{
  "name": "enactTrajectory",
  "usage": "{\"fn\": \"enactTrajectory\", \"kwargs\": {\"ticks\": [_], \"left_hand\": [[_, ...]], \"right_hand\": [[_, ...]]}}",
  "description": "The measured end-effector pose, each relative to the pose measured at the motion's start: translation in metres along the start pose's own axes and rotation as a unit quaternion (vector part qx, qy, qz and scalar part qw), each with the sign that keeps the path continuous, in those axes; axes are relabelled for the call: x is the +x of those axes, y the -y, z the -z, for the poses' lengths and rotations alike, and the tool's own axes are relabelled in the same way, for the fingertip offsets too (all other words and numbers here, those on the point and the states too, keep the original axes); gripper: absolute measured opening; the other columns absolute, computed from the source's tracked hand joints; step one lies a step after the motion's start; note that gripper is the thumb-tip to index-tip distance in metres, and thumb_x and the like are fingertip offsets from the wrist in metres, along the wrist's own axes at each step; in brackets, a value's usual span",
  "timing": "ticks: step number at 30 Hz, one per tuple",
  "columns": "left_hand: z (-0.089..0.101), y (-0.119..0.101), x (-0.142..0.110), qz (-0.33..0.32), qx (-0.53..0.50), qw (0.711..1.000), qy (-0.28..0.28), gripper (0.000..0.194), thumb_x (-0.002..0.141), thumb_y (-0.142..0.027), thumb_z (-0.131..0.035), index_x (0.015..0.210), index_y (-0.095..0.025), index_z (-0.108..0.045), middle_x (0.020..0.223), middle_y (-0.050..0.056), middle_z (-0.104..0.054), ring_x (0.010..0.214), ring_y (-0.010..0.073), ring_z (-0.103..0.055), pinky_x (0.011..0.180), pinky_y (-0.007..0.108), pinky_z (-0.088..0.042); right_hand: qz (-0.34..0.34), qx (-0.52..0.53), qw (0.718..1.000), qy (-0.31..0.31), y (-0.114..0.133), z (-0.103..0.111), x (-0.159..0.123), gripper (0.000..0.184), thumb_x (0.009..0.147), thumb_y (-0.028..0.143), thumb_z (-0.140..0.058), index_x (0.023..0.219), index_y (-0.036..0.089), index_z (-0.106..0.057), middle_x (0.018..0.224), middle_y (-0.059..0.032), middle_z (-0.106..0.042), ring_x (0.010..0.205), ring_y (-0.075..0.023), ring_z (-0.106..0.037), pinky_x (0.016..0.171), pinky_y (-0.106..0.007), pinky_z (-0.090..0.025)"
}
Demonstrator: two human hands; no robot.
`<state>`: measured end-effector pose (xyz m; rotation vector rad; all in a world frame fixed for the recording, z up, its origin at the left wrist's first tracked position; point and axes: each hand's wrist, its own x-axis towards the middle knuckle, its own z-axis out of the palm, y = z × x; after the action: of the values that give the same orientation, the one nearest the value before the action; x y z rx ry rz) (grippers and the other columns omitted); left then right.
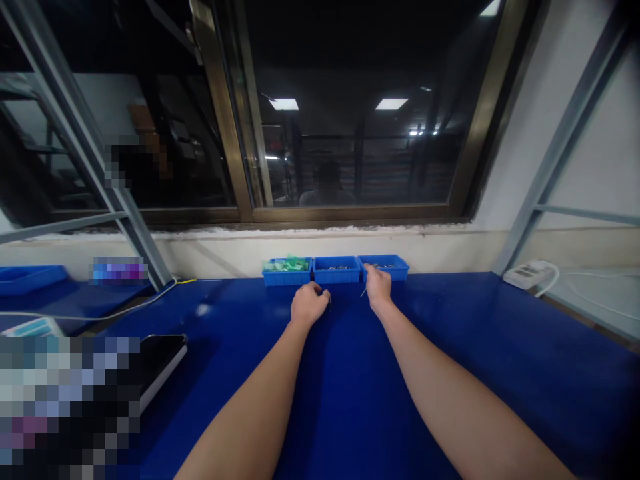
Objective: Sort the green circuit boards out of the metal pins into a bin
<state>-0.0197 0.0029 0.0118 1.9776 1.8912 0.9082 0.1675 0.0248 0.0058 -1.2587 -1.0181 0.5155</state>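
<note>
Three small blue bins stand in a row against the wall. Green-and-white small pieces fill the left bin [287,279]; small metal parts lie in the middle bin [337,275] and in the right bin [397,273]. My left hand [309,305] is closed in front of the left and middle bins, with a small thin dark thing at its fingertips, too small to name. My right hand [379,285] is closed at the front edge of the right bin, partly hiding it. From under its fingers a thin grey rod [364,292] points down to the left.
The bins stand on a blue table [345,387]. A phone-like dark slab [163,353] lies at left beside a blurred-out area. A white power strip [530,273] is at the right rear. Grey metal posts [565,127] flank the window; a white cable [115,310] crosses the left side.
</note>
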Motion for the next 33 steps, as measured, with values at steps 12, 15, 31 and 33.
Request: {"fn": "enactTrajectory", "kwargs": {"ticks": [12, 15, 31, 33], "left_hand": [[0.002, -0.001, -0.001, -0.031, 0.074, 0.995, 0.059, 0.039, 0.070, -0.054, -0.052, 0.081, -0.020, -0.065, 0.093, 0.013, -0.067, 0.088, 0.0265, -0.062, 0.073, 0.032, -0.044], [0.004, -0.001, -0.003, -0.048, 0.093, 0.993, 0.061, 0.038, 0.067, -0.053, -0.055, 0.080, -0.019, -0.065, 0.096, 0.014, -0.066, 0.089, 0.0275, -0.061, 0.074, 0.032, -0.044], [0.008, 0.003, 0.009, 0.003, 0.033, 0.996, 0.082, 0.027, 0.070, -0.025, -0.046, 0.086, -0.022, -0.068, 0.095, 0.009, -0.069, 0.094, 0.0280, -0.061, 0.073, 0.030, -0.043], [0.007, 0.003, 0.007, -0.012, 0.047, 0.995, 0.093, 0.028, 0.071, -0.029, -0.046, 0.088, -0.023, -0.068, 0.095, 0.009, -0.069, 0.093, 0.0273, -0.061, 0.074, 0.030, -0.043]], "right_hand": [[-0.100, 0.241, 0.965, -0.009, -0.001, 0.008, 0.003, 0.036, 0.063, 0.037, -0.060, 0.092, 0.016, -0.059, 0.065, -0.0012, -0.062, 0.044, -0.0087, -0.048, 0.035, -0.020, -0.030], [-0.091, 0.162, 0.982, -0.025, -0.007, 0.007, 0.002, 0.025, 0.063, 0.035, -0.059, 0.077, 0.015, -0.061, 0.055, 0.0004, -0.057, 0.040, -0.0084, -0.044, 0.037, -0.021, -0.031], [0.200, -0.273, 0.892, 0.301, 0.014, -0.018, -0.040, 0.028, 0.065, 0.035, -0.064, 0.089, 0.021, -0.066, 0.076, -0.0015, -0.059, 0.072, -0.0147, -0.053, 0.067, -0.025, -0.040], [0.205, -0.316, 0.873, 0.311, 0.016, -0.019, -0.042, 0.030, 0.065, 0.036, -0.064, 0.090, 0.021, -0.066, 0.081, -0.0035, -0.059, 0.078, -0.0170, -0.053, 0.068, -0.026, -0.040]]}}
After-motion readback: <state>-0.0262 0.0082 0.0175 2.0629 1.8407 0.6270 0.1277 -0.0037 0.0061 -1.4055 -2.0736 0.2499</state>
